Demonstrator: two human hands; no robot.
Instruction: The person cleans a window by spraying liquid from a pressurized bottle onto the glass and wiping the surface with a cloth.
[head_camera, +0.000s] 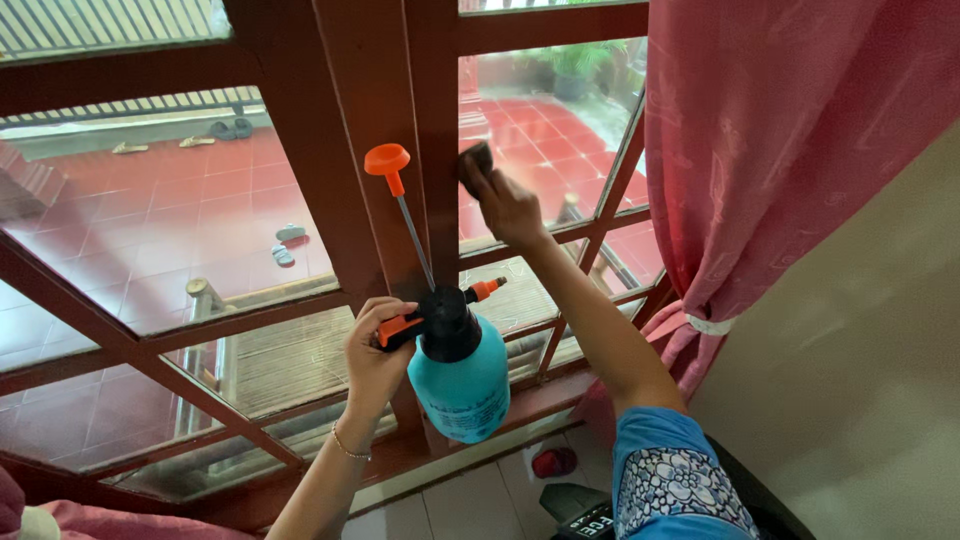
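My left hand (375, 345) is wrapped around the orange trigger handle of the teal pump sprayer (460, 370), fingers curled tight, holding the bottle up in front of the dark red window frame (395, 110). Its orange pump knob (387, 160) stands up on a thin rod. My right hand (505, 205) is up at the glass pane (545, 120), fingers closed on a dark cloth (476, 160) pressed where glass meets the centre post. A pink curtain (800, 140) hangs bunched to the right, tied back low. Outside, red tiles and sandals (285, 243).
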